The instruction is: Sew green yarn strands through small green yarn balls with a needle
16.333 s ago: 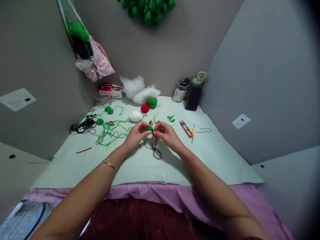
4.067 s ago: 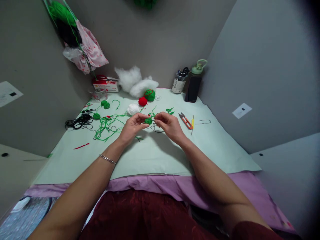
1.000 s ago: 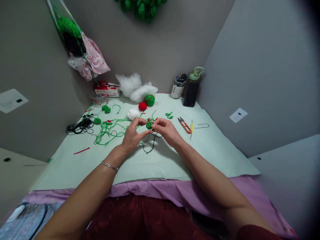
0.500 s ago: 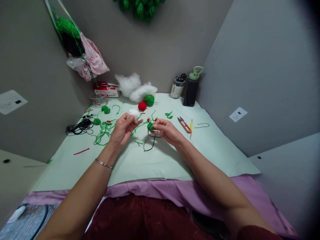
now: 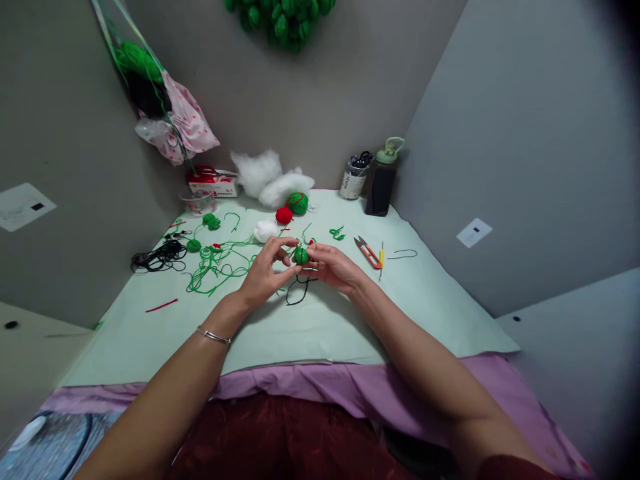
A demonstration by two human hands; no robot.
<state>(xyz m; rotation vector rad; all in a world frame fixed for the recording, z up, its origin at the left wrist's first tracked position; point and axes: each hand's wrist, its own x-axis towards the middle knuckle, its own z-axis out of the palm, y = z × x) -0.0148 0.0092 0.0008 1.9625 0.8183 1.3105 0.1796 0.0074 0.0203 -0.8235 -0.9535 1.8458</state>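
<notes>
A small green crocheted ball (image 5: pixel 301 256) with dark stripes is held up between my hands above the table. My right hand (image 5: pixel 333 265) pinches its right side with thumb and fingers. From the left, my left hand (image 5: pixel 270 270) curves its thumb and fingers around the ball, thumb below and index finger above; the exact contact is partly hidden. A black yarn tail (image 5: pixel 298 291) hangs in a loop beneath. Small red bits (image 5: pixel 312 242) show just behind the right fingertips. Beyond my left hand lies a white yarn ball (image 5: pixel 265 231).
Tangled green yarn (image 5: pixel 220 267) and a black yarn bundle (image 5: pixel 163 257) lie left. Orange thread snips (image 5: pixel 369 253) and a yellow-handled crochet hook (image 5: pixel 382 259) lie right. At the back are white stuffing (image 5: pixel 270 179), a red yarn ball (image 5: pixel 284 215), a pen cup (image 5: pixel 353 181) and a bottle (image 5: pixel 381 183).
My left hand has moved right and down from beside the white yarn ball to the green ball. My right hand keeps its hold, and the ball's striped side now shows more.
</notes>
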